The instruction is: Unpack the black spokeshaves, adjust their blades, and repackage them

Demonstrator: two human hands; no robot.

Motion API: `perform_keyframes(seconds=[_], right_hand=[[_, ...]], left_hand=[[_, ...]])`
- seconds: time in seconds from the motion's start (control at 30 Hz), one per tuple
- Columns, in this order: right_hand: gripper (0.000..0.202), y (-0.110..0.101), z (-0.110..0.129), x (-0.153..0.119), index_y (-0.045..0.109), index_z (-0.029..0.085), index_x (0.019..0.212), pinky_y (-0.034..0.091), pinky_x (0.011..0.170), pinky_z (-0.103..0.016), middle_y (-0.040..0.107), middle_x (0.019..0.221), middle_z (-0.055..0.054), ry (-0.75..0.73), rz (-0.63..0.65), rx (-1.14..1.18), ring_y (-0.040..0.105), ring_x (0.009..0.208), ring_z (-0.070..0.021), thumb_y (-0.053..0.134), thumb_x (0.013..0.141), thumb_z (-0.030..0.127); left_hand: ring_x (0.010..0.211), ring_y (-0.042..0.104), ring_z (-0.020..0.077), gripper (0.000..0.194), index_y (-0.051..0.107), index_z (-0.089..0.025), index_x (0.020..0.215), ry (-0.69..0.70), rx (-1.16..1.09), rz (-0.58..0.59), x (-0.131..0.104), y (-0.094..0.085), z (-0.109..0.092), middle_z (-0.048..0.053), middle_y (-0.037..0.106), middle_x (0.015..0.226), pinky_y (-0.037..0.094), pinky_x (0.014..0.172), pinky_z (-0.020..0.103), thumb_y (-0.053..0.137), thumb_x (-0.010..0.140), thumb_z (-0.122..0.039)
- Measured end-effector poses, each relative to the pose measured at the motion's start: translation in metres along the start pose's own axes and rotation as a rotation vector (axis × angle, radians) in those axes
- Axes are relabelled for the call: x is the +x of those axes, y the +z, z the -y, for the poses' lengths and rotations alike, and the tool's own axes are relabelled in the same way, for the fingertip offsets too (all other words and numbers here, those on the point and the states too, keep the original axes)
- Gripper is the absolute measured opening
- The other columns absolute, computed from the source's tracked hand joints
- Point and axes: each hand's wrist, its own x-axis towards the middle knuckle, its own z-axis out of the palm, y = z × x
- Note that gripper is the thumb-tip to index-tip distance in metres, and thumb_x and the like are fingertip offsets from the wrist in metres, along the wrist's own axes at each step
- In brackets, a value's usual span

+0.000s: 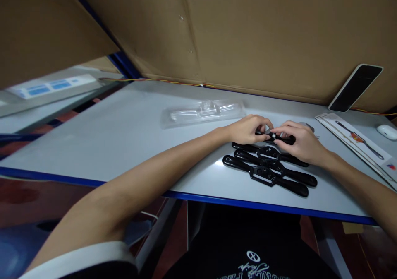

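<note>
My left hand (248, 130) and my right hand (302, 142) meet over the right part of the table, fingers closed on a black spokeshave (284, 139). The left fingers pinch near its middle, beside a small grey metal part. The right fingertips grip the same tool from the other side, close to a small pale spot that looks like a screw or nut. Just nearer to me lie three more black spokeshaves, stacked in a slanted row: the far one (269, 152), the middle one (273, 164) and the near one (263, 173). My fingers partly hide the held tool.
A clear plastic blister shell (206, 111) lies behind my left forearm. Grey flat pieces (308, 126) show past my right hand. Printed cards (356, 140) picturing a spokeshave, a leaning phone (355, 88) and a white rounded case (387, 132) are at right. Cardboard (248, 39) walls the back.
</note>
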Motion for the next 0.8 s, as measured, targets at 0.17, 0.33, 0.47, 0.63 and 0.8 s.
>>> perform_keyframes(seconds=[0.17, 0.33, 0.47, 0.63, 0.8], right_hand=[[0.02, -0.0014, -0.0022, 0.0004, 0.078, 0.024, 0.11, 0.054, 0.073, -0.036, 0.071, 0.095, -0.005, 0.039, 0.012, 0.045, 0.064, 0.073, -0.0183, 0.071, 0.091, 0.028], [0.021, -0.0021, -0.003, 0.0008, 0.077, 0.023, 0.111, 0.053, 0.073, -0.036, 0.071, 0.097, -0.005, 0.057, 0.031, 0.061, 0.062, 0.073, -0.0179, 0.071, 0.091, 0.028], [0.021, -0.0019, -0.0016, 0.0008, 0.077, 0.023, 0.109, 0.051, 0.073, -0.035, 0.067, 0.093, -0.005, 0.073, 0.037, 0.079, 0.061, 0.074, -0.0183, 0.071, 0.091, 0.029], [0.019, -0.0004, -0.0006, -0.0015, 0.076, 0.024, 0.108, 0.05, 0.073, -0.035, 0.061, 0.089, -0.003, 0.079, 0.06, 0.065, 0.059, 0.075, -0.0182, 0.07, 0.09, 0.026], [0.021, -0.0006, 0.0007, -0.0029, 0.075, 0.024, 0.111, 0.052, 0.076, -0.035, 0.065, 0.096, -0.004, 0.052, 0.061, 0.051, 0.062, 0.078, -0.0185, 0.069, 0.092, 0.027]], left_hand=[[0.075, 0.06, 0.018, 0.035, 0.072, -0.014, 0.111, 0.036, 0.028, 0.02, 0.0002, -0.0012, 0.001, 0.005, 0.067, 0.083, 0.048, 0.074, 0.031, 0.057, 0.09, -0.039], [0.076, 0.06, 0.0187, 0.036, 0.072, -0.015, 0.112, 0.051, 0.062, 0.023, -0.0005, -0.0016, 0.0017, 0.005, 0.067, 0.084, 0.047, 0.076, 0.032, 0.055, 0.092, -0.04], [0.078, 0.061, 0.0193, 0.038, 0.071, -0.015, 0.113, 0.049, 0.081, 0.028, -0.0009, -0.001, 0.0013, 0.005, 0.067, 0.085, 0.047, 0.078, 0.033, 0.055, 0.092, -0.041], [0.08, 0.06, 0.0205, 0.039, 0.07, -0.015, 0.115, 0.059, 0.125, 0.044, -0.0016, -0.0018, 0.0001, 0.005, 0.067, 0.087, 0.047, 0.08, 0.034, 0.055, 0.092, -0.043], [0.08, 0.06, 0.0208, 0.04, 0.07, -0.015, 0.115, 0.056, 0.11, 0.051, -0.0019, -0.0027, -0.0012, 0.006, 0.067, 0.086, 0.047, 0.079, 0.034, 0.054, 0.093, -0.044]])
